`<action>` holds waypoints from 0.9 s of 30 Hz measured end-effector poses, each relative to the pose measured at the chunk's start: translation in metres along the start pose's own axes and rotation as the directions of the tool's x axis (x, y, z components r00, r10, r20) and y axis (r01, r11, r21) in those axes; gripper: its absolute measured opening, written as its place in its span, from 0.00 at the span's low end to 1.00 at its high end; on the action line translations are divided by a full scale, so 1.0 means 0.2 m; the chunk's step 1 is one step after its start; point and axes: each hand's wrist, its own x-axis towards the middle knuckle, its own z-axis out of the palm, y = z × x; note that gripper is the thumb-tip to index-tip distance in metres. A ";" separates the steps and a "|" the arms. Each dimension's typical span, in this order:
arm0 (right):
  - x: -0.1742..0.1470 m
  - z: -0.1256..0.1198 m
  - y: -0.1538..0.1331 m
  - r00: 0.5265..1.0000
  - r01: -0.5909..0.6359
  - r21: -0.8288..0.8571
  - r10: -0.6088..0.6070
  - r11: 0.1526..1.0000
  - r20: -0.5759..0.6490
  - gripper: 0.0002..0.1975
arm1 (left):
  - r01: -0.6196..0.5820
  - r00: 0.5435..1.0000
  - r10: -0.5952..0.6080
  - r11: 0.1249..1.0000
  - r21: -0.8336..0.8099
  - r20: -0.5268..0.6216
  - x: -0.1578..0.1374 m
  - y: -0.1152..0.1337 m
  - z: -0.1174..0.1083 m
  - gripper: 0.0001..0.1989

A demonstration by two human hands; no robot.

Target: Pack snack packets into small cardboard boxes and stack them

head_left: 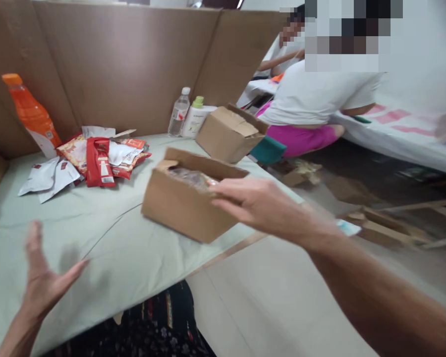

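Note:
My right hand (250,198) reaches in from the right over an open cardboard box (186,210) near the table's front edge. Its fingers are closed on a crinkly, shiny plastic packet (191,178) lying in the box mouth; what the packet contains is too blurred to tell. On the left, my left hand (46,282) is held over the green tablecloth, thumb and fingers spread, with nothing in it. Beyond it lies a pile of snack packets, among them a red packet (98,163) and white sachets (59,176).
An orange bottle (33,114) leans at the back left against a tall cardboard screen (134,64). A clear bottle (179,113), a white bottle with a green cap (195,119) and a second cardboard box (223,131) stand behind. Another person (305,94) sits at the right.

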 end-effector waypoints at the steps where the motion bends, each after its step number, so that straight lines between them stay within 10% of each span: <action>1: 0.01 0.02 -0.13 0.993 0.101 0.036 -0.103 0.994 0.054 0.10 | -0.040 0.996 0.044 0.998 -0.050 0.084 -0.01 0.01 0.06 0.65; 7: 0.10 0.04 -0.55 0.814 0.378 0.409 -0.509 0.830 0.279 0.10 | 0.189 0.887 0.090 0.824 -0.534 0.452 -0.02 0.06 0.10 0.72; 17: 0.36 0.24 -0.74 0.821 0.335 -0.188 -0.188 0.923 0.539 0.17 | 0.215 0.891 0.072 0.803 -0.556 0.448 -0.09 0.01 0.11 0.76; 23: 0.36 0.31 -0.76 0.786 0.336 -0.066 -0.241 0.939 0.570 0.07 | 0.219 0.891 0.052 0.821 -0.528 0.451 -0.12 0.00 0.12 0.75; 27: 0.33 0.14 -0.60 0.898 0.215 0.250 -0.291 0.944 0.330 0.13 | 0.187 0.906 0.055 0.837 -0.514 0.420 -0.13 0.00 0.12 0.73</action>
